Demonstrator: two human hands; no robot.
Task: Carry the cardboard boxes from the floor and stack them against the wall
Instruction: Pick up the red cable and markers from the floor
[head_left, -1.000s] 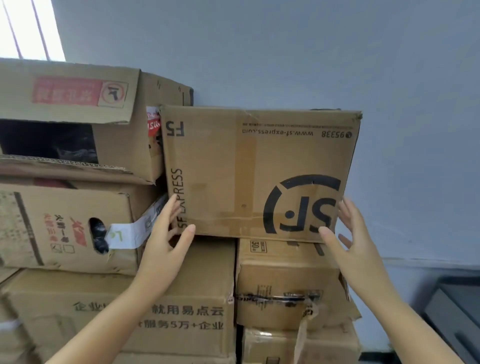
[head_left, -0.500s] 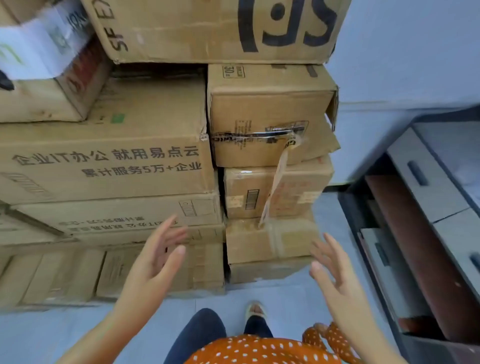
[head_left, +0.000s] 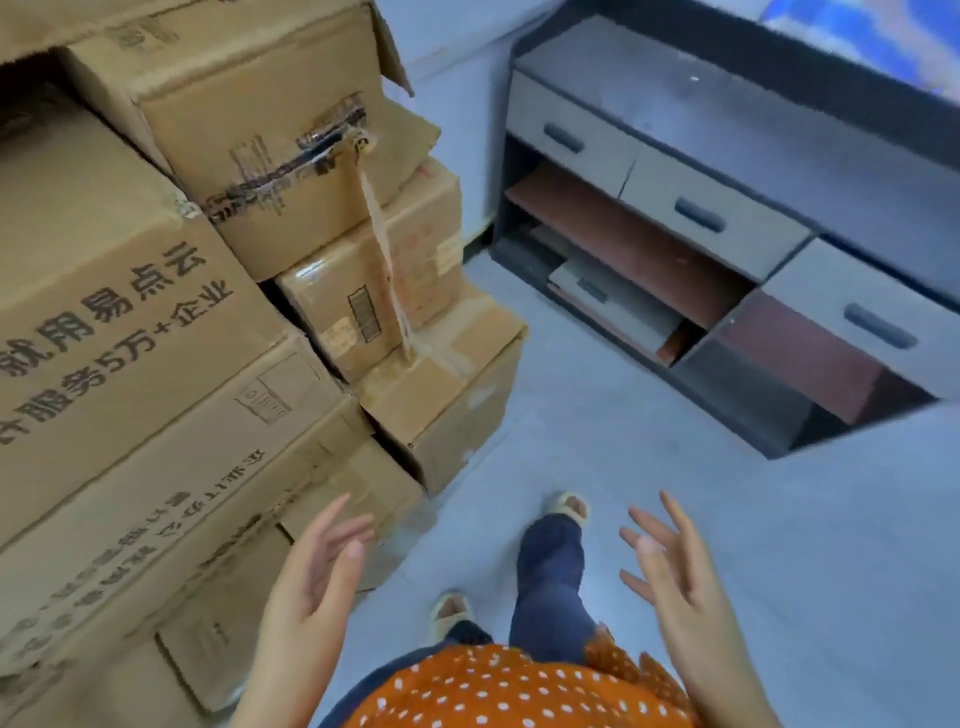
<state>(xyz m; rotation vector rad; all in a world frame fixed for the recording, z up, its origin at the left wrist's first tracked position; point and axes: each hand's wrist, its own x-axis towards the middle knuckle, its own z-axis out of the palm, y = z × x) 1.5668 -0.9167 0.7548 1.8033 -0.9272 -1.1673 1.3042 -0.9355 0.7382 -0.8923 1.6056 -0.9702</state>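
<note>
A tall stack of brown cardboard boxes (head_left: 156, 322) fills the left half of the view, standing against the pale wall. A smaller column of boxes (head_left: 395, 291) leans at its right side, with a strip of loose tape hanging down. My left hand (head_left: 311, 582) hovers low in front of the stack, fingers spread and holding nothing. My right hand (head_left: 670, 577) is raised over the floor, fingers spread and empty too. Neither hand touches a box.
A dark low cabinet (head_left: 727, 218) with grey drawers and open shelves runs along the right. Pale blue floor (head_left: 623, 441) lies between it and the boxes. My legs and sandalled feet (head_left: 566, 509) stand there, with an orange dotted top below.
Both hands let go of the SF box on top of the stack and dropped down. My view swung down and to the right, toward the floor and cabinet.
</note>
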